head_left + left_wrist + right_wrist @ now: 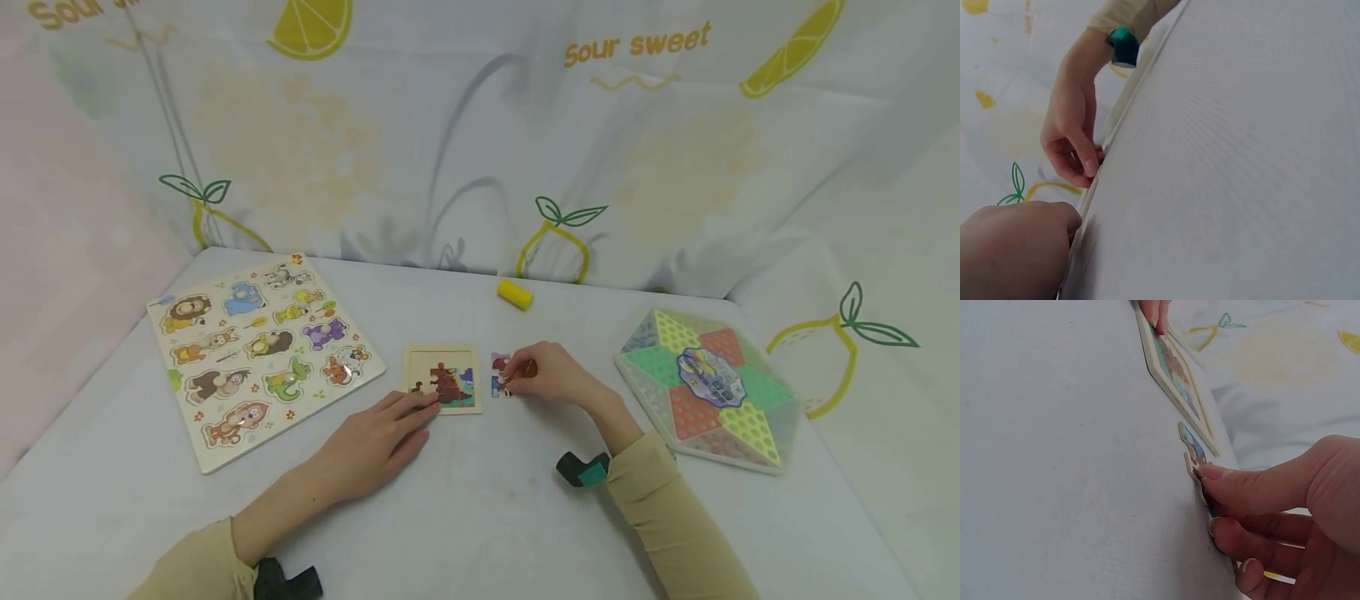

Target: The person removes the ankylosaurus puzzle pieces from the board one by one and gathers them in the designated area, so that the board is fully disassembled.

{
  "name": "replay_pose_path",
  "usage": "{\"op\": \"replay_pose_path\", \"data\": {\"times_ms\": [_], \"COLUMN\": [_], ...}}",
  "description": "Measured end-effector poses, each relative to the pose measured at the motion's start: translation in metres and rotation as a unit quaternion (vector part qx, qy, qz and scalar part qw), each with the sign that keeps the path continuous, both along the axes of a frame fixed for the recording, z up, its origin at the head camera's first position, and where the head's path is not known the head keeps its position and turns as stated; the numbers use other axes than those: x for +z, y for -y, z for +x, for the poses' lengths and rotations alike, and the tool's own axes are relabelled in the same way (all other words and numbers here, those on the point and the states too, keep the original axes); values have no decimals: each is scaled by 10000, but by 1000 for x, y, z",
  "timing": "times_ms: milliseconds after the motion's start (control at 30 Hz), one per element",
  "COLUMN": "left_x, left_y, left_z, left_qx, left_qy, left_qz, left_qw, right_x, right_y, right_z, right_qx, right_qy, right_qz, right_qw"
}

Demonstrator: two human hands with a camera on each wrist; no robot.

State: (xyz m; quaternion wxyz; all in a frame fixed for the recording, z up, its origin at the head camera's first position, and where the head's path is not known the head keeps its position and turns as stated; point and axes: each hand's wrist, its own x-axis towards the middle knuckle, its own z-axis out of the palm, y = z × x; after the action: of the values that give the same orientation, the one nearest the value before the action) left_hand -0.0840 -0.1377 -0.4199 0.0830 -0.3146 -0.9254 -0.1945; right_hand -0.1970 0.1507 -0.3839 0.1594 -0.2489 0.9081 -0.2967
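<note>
A small square wooden puzzle frame (pixel 420 352) lies in the middle of the table, with joined jigsaw pieces (pixel 454 388) of a dark red picture filling its lower right part. My left hand (pixel 367 446) rests with extended fingers on the frame's lower left side, its fingertips over a piece there. Just right of the frame are loose jigsaw pieces (pixel 496 363), some hidden under my right hand (pixel 558 375). Thumb and fingers of that hand pinch a dark red jigsaw piece (pixel 530 369). In the right wrist view, the thumb lies against pieces (pixel 1192 442) beside the frame (pixel 1166 384).
A large animal peg puzzle board (pixel 258 367) lies at the left. At the right stands a hexagonal clear-lidded box (pixel 708 387) with coloured triangles. A yellow cylinder (pixel 515 294) lies near the back edge, before a lemon-printed cloth (pixel 480 125).
</note>
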Motion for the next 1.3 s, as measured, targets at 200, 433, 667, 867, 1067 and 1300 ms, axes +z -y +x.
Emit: {"op": "replay_pose_path", "data": {"times_ms": [200,433,667,867,1067,1300], "left_x": [-1,-2,-1,-1,-2,-2], "left_y": [0,0,0,0,1,4], "left_z": [0,0,0,0,-1,-2], "left_qx": [-29,-16,-18,-26,-50,-63], "left_qy": [21,2,15,12,31,13], "left_qz": [22,31,63,112,132,122], "left_qw": [10000,10000,10000,9999,9999,9999], "right_x": [0,0,2,3,4,3], "right_y": [1,1,2,3,2,3], "right_z": [1,2,2,3,3,4], "right_qx": [-66,-72,-106,-54,-95,-189], "right_qy": [36,71,70,24,116,257], "right_qz": [16,30,32,64,56,81], "right_qw": [10000,9999,9999,10000,9999,9995]}}
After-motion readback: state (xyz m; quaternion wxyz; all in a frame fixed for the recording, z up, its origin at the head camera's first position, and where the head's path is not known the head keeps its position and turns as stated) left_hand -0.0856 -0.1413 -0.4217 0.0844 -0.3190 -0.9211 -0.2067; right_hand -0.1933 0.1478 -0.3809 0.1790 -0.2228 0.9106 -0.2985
